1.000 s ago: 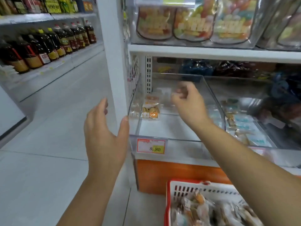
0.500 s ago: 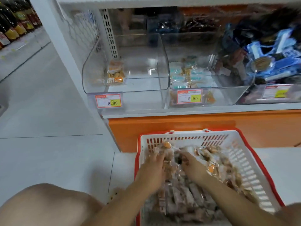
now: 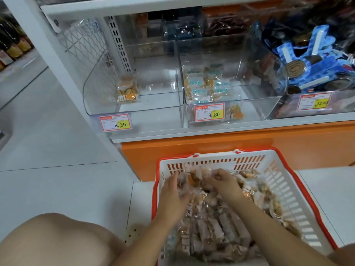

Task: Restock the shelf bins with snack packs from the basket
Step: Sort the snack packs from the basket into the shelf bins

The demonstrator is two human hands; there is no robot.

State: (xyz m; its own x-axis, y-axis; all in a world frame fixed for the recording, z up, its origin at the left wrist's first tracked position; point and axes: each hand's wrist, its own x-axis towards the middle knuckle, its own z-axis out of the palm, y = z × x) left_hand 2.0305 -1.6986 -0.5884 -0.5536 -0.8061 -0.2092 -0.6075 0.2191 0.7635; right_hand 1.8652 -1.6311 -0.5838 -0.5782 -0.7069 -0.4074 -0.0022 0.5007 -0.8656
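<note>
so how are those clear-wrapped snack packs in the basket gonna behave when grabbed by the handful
The snack packs look small and film-wrapped, so probably light and crinkly. The glossy wrap may be slippery, and loose packs could slide out of a big handful. They lie heaped in the basket, so the pile will likely shift as the left hand and right hand dig in.

A pale tiled floor (image 3: 57,185) with thin dark joints fills the frame from 7 to 10 o'clock. A white shelving upright (image 3: 57,77) slants down from 11 o'clock, with a perforated rail (image 3: 120,45) and wire mesh panel (image 3: 84,43) beside it. An orange base panel (image 3: 221,148) runs under the white shelf edge (image 3: 230,131). At 10 o'clock, a far aisle shelf holds dark bottles (image 3: 11,47). Lighting is even and bright.
</note>
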